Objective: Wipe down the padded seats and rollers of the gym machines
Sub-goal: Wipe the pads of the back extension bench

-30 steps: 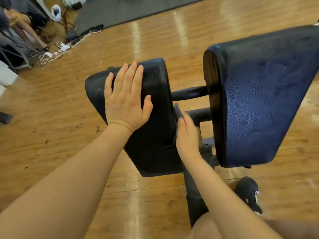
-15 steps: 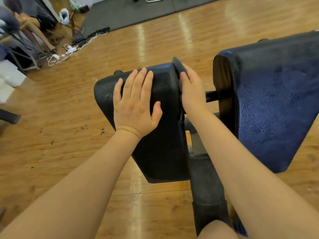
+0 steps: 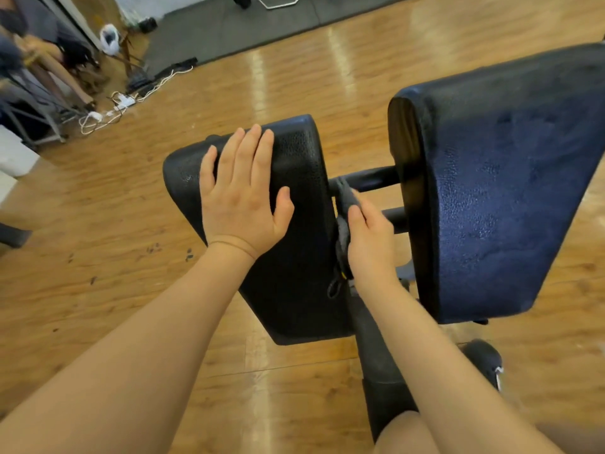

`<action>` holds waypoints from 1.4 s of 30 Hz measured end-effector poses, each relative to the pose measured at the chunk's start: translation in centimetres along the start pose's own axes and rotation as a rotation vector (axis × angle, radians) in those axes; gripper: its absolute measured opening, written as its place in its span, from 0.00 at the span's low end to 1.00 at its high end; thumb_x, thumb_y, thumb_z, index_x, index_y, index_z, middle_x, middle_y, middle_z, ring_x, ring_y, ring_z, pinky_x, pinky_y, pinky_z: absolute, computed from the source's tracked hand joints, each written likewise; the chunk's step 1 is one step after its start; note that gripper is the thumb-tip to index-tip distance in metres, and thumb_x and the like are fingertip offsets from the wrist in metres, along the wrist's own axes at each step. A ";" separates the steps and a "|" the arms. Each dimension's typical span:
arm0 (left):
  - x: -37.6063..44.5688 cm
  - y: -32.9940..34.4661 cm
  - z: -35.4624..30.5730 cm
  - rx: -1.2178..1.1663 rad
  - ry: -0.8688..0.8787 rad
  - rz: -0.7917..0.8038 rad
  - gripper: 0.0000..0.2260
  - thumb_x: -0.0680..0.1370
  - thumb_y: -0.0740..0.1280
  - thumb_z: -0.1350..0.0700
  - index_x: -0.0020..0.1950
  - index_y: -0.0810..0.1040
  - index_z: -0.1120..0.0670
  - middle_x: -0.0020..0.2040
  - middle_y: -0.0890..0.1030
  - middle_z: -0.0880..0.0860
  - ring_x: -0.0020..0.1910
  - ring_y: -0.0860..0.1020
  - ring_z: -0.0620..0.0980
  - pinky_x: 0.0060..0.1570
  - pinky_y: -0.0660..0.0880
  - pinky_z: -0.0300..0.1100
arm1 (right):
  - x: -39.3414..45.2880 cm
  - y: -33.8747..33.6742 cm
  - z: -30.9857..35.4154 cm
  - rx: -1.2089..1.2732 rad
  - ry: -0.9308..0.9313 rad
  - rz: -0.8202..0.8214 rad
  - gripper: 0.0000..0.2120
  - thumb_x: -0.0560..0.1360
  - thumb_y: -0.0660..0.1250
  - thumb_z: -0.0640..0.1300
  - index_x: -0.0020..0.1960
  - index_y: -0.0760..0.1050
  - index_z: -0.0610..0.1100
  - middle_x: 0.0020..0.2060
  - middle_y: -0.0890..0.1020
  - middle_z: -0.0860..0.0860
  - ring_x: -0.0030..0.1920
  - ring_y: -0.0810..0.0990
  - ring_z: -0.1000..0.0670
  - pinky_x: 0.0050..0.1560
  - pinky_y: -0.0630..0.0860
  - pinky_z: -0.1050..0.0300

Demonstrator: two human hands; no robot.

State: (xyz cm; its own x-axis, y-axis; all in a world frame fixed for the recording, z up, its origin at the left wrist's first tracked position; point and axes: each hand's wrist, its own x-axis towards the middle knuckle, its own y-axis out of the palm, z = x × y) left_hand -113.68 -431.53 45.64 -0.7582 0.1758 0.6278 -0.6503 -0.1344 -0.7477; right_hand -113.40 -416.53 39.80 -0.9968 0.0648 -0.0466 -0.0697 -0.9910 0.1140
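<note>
Pressing flat and open on the black textured vinyl pad [image 3: 262, 231], the left hand [image 3: 240, 204] steadies; the right hand [image 3: 370, 247], its grip closed on a dark grey cloth [image 3: 345, 208] against the pad's inner edge, could snag the cloth's dangling loop on the frame

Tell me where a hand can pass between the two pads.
The gap between the left pad and right pad is crowded: the right hand presses a cloth against the left pad's inner edge, below two crossbars. Free room lies beyond the bars, over the floor.
</note>
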 end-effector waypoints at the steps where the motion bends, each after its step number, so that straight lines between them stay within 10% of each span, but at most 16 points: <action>1: 0.0 0.0 0.0 -0.001 0.000 -0.001 0.28 0.74 0.57 0.48 0.71 0.66 0.60 0.70 0.70 0.58 0.70 0.66 0.57 0.69 0.56 0.54 | 0.7 0.5 1.4 0.021 -0.059 0.004 0.16 0.81 0.54 0.38 0.66 0.71 0.45 0.58 0.77 0.53 0.60 0.73 0.58 0.63 0.69 0.64; 4: 0.0 0.0 -0.1 -0.005 -0.002 -0.001 0.28 0.73 0.58 0.48 0.71 0.66 0.60 0.70 0.70 0.58 0.69 0.65 0.57 0.69 0.56 0.55 | 1.4 1.7 3.2 -0.052 -0.206 0.027 0.18 0.81 0.53 0.38 0.69 0.67 0.44 0.61 0.73 0.56 0.62 0.67 0.64 0.60 0.63 0.77; 16: -0.1 -0.1 -0.1 0.000 -0.003 0.007 0.28 0.73 0.57 0.48 0.71 0.66 0.60 0.70 0.70 0.59 0.70 0.66 0.57 0.69 0.56 0.55 | -6.0 -0.2 -6.6 -0.249 -0.013 -0.103 0.17 0.81 0.53 0.40 0.68 0.68 0.44 0.62 0.76 0.47 0.65 0.71 0.52 0.66 0.69 0.54; 21: 0.0 0.0 -0.1 -0.005 -0.001 0.004 0.28 0.74 0.57 0.48 0.71 0.66 0.60 0.70 0.70 0.59 0.70 0.66 0.57 0.69 0.57 0.55 | -4.3 0.6 -2.5 -0.178 -0.303 -0.124 0.16 0.79 0.53 0.40 0.65 0.64 0.52 0.62 0.72 0.56 0.64 0.67 0.63 0.63 0.61 0.73; 28: 0.1 0.0 0.0 -0.002 -0.005 -0.002 0.28 0.73 0.57 0.48 0.71 0.66 0.60 0.69 0.70 0.59 0.69 0.65 0.56 0.69 0.56 0.55 | -5.7 0.9 -5.7 -0.334 -0.282 -0.094 0.22 0.76 0.51 0.51 0.70 0.57 0.50 0.66 0.68 0.54 0.68 0.61 0.65 0.64 0.58 0.74; 33: 0.0 0.0 -0.2 -0.010 -0.009 0.001 0.28 0.73 0.58 0.49 0.71 0.66 0.60 0.70 0.70 0.59 0.69 0.65 0.57 0.69 0.57 0.55 | -8.4 -1.3 -8.0 -0.400 -0.034 0.014 0.21 0.80 0.55 0.40 0.72 0.59 0.52 0.68 0.69 0.53 0.69 0.65 0.57 0.64 0.61 0.68; 42: 0.0 0.0 0.0 -0.013 -0.018 0.018 0.28 0.73 0.58 0.49 0.71 0.65 0.60 0.70 0.69 0.59 0.70 0.65 0.57 0.69 0.56 0.56 | -3.2 0.5 -1.3 -0.233 -0.265 -0.015 0.21 0.78 0.53 0.43 0.70 0.64 0.45 0.67 0.71 0.51 0.68 0.66 0.58 0.66 0.62 0.67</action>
State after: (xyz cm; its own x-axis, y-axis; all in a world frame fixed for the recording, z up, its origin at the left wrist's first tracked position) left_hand -113.68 -431.53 45.67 -0.7708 0.1558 0.6178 -0.6358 -0.1252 -0.7617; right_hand -110.19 -417.43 38.69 -0.9734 0.0773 0.2157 -0.1040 -0.9878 -0.1156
